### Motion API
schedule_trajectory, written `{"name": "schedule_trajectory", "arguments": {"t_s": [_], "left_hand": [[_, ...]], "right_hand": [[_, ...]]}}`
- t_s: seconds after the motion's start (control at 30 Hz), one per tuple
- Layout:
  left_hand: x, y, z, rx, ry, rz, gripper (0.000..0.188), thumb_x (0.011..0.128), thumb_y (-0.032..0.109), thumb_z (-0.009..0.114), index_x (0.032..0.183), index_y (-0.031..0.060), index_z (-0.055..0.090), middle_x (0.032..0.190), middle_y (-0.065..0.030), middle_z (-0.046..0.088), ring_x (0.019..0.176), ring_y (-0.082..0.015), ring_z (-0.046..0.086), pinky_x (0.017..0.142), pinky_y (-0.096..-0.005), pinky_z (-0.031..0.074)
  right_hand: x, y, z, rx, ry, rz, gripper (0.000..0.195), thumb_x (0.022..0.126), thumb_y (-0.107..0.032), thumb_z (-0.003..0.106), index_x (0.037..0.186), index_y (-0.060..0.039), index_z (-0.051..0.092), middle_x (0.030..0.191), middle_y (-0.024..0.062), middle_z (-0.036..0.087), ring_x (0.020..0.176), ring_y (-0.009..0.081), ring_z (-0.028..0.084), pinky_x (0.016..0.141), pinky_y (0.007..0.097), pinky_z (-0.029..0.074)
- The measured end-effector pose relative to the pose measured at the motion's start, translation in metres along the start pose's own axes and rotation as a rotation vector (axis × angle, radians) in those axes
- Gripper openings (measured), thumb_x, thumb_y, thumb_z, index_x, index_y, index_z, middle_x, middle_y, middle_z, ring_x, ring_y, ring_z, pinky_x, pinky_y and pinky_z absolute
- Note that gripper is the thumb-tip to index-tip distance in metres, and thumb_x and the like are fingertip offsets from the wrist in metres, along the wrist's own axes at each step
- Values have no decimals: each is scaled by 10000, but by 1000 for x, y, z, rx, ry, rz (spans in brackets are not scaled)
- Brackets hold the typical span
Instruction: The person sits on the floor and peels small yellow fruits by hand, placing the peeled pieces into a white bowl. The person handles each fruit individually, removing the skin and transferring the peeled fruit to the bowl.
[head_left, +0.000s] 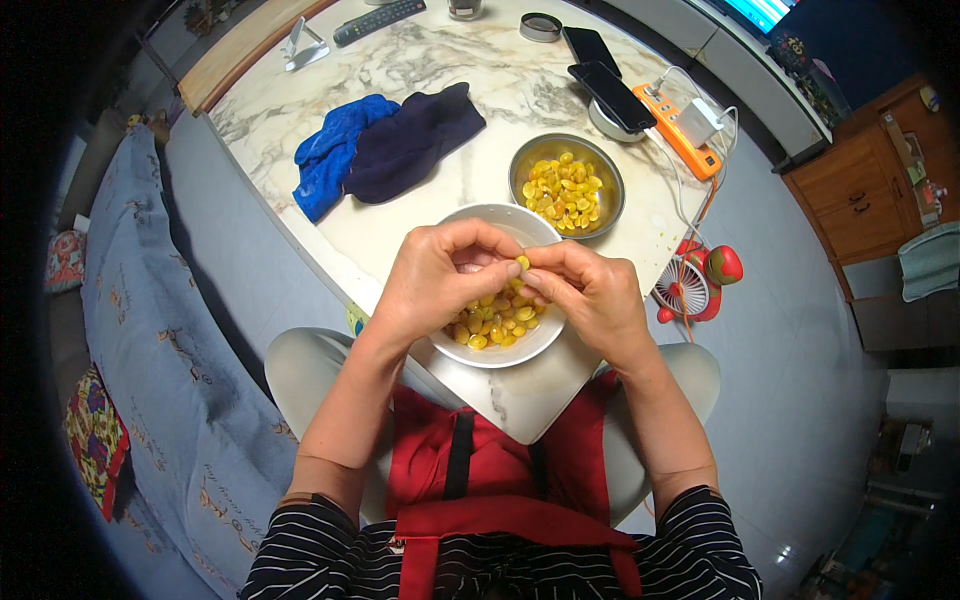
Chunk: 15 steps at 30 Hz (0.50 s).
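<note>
My left hand (452, 271) and my right hand (592, 291) meet over a white bowl (495, 360). Between their fingertips they pinch one small yellow oval kernel (523, 262). Below them the bowl holds many similar yellow and amber kernels (491, 324), wet-looking and partly hidden by my hands. Just beyond my right hand, a stainless steel bowl (618, 191) contains more yellow kernels (562, 187), which look paler and brighter. Both bowls rest on a marble-patterned table (450, 67), the white one close to its near corner.
A blue cloth (341, 142) and a dark navy cloth (416, 146) lie to the left. Phones (613, 96), an orange power strip (679, 135) and loose cables are at the right edge. A remote control (380, 21) lies farther back. A red toy-like fan (697, 281) stands off the table's right side.
</note>
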<state>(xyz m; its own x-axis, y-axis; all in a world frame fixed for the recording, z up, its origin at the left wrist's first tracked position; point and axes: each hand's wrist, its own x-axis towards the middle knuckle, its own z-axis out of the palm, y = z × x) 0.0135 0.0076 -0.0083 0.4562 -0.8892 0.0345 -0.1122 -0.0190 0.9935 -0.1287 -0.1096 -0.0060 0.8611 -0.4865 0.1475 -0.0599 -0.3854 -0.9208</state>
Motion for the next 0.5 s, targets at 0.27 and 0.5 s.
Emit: {"name": "schedule_trajectory", "arguments": {"t_s": [0.27,0.5], "left_hand": [[-2,2,3,-47,34,-11,121,762,56,663,852,-23,653,749,-50,662,695,-76,626,640,-201,512],[0,2,0,-26,-2,-29,107,759,62,663,833,-14,658,746,-36,659,693,-64,615,637,-202,507]], "right_hand": [[2,-4,-2,4,-34,18,143,835,-80,601,945,9,622,740,95,663,653,125,646,570,239,499],[2,-4,0,29,-25,33,131,842,-80,592,935,6,626,734,87,663,641,110,641,563,231,497]]}}
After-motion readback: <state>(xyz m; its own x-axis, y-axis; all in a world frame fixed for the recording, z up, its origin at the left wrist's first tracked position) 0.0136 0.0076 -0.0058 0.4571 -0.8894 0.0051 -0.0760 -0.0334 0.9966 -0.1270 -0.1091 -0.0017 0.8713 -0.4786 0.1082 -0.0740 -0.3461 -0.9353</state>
